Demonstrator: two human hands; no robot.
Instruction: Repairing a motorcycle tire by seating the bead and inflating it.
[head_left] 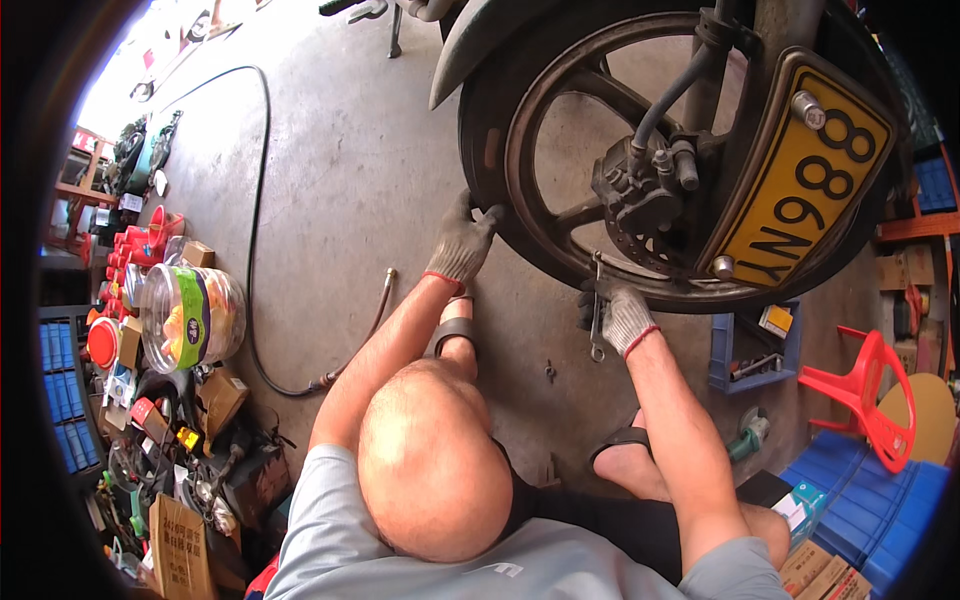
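My left hand (462, 245), in a grey knit work glove, grips the left edge of the black tyre (484, 150) of a motorcycle wheel, thumb and fingers bent at the rubber. Lower on the wheel, my right hand (622, 310) wears the same sort of glove. Its fingers are closed round a metal wrench (597, 330), which stands upright in the view with a ring end hanging below the hand. Above it are the spoked rim (527, 130), the brake caliper (640, 190) and the brake disc (640, 248). Some right fingertips are hidden behind the wrench.
A yellow number plate (800, 175) is fixed beside the wheel. A blue bin (717, 350) of tools and a red plastic stool (870, 385) stand at the right. A black hose (262, 200) lies on the concrete floor. Left are a clear tub (225, 315) and stacked parts.
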